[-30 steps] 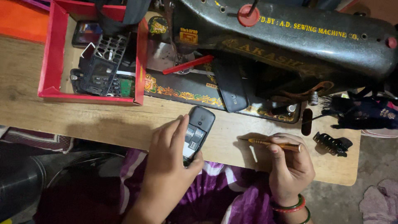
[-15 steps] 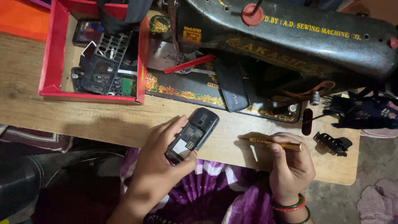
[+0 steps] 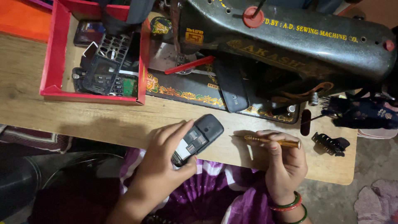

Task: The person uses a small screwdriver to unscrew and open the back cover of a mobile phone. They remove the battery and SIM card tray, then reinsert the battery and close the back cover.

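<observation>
My left hand [image 3: 163, 159] grips a small black mobile phone [image 3: 199, 137] with its back cover off, tilted so its top points up and right over the front edge of the wooden table [image 3: 83, 120]. My right hand [image 3: 286, 164] holds a thin amber-handled screwdriver [image 3: 269, 141] lying nearly level, tip pointing left toward the phone but a short gap away from it. A black phone back cover [image 3: 231, 87] lies on the base of the black sewing machine [image 3: 290, 41].
A red tray [image 3: 52, 62] at the back left holds several phone housings and keypads. A red pen-like tool [image 3: 188, 65] rests on the machine base. A black hair clip [image 3: 329, 144] and dark cloth [image 3: 365, 112] lie at the right. Purple fabric covers my lap.
My left hand has turned the phone from nearly upright to a slant, top swinging right toward the screwdriver. My right hand has stayed put.
</observation>
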